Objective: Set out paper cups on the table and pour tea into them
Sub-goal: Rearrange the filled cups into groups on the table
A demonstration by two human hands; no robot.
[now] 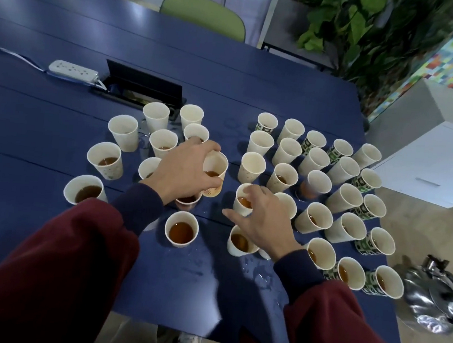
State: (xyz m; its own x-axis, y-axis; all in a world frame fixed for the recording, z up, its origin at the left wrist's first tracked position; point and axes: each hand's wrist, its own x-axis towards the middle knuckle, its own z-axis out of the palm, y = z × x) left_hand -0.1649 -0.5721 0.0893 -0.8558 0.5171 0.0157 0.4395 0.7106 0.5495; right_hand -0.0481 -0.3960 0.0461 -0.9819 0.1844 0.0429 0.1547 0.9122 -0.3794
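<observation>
Head view: left hand (pixel 185 167) fingers curled round tilted cup (pixel 216 162), right hand (pixel 262 221) fingers spread, half-hiding another cup (pixel 239 209).

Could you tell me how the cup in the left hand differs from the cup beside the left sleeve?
The held cup is tilted, gripped by the left hand; the sleeve-side cup stands upright on the table, untouched. The held cup shows a coloured print near its base; the sleeve-side cup looks plain white. Both hold brown tea.
</observation>
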